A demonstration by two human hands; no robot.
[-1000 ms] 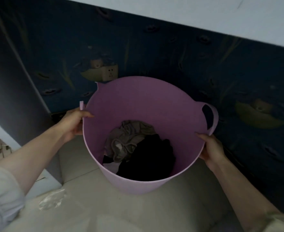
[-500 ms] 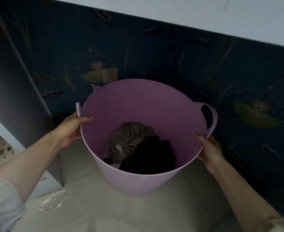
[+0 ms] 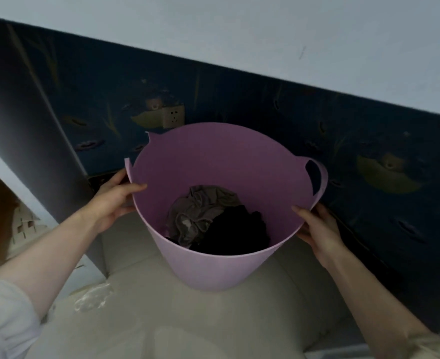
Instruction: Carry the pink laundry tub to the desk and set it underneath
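Observation:
The pink laundry tub fills the middle of the view, below the white desk top that runs across the top. Grey and black clothes lie in its bottom. My left hand grips the tub's left rim, thumb inside. My right hand grips the right rim just below the tub's loop handle. The tub's base sits low over the pale tiled floor; whether it touches the floor I cannot tell.
A dark blue patterned wall with a power socket stands close behind the tub. The desk's dark side panel rises at the left. A crumpled clear plastic bag lies on the floor at the lower left.
The tub has moved slightly lower and forward under the desk top, with both hands keeping their hold on the rim. More of the desk top shows at the top of the view.

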